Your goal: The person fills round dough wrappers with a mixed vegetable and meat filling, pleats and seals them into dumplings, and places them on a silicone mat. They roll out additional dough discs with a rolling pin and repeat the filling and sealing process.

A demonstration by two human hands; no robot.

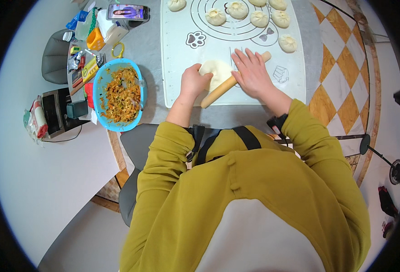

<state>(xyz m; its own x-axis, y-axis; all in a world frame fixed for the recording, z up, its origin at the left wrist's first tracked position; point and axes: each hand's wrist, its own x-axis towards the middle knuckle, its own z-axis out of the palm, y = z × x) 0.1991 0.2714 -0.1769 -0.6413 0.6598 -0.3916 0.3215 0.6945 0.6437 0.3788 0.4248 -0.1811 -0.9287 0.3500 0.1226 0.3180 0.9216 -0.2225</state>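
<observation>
So the dough round (218, 71) is sitting on the near part of a white printed mat (175, 50), roughly mid-width, looking pale, flat and kinda roundish. The left hand (193, 82) is gripping its left edge, thumb lying over the dough and fingers curling in, though I can't tell how much is tucked underneath. The right hand (253, 75) isn't gripping so much as pressing: it's lying palm down with fingers stretched out over the wooden rolling pin (220, 91), not wrapping around it. The pin is slanting from near left to far right, running along the dough's near right side. On the far part of the mat a bunch of pleated buns (259, 19) are sitting, one of them off by itself at the far left. Left of the mat, a blue bowl (119, 127) is holding a chopped orange-brown filling (120, 97), and it's standing near the grey table's (151, 59) near edge. Farther off on the left, a phone (128, 12) is showing a person in purple, and an orange container (95, 40) is standing among assorted clutter. Over on the right, orange-and-white diamond floor tiles (340, 68) are showing past the table.
</observation>
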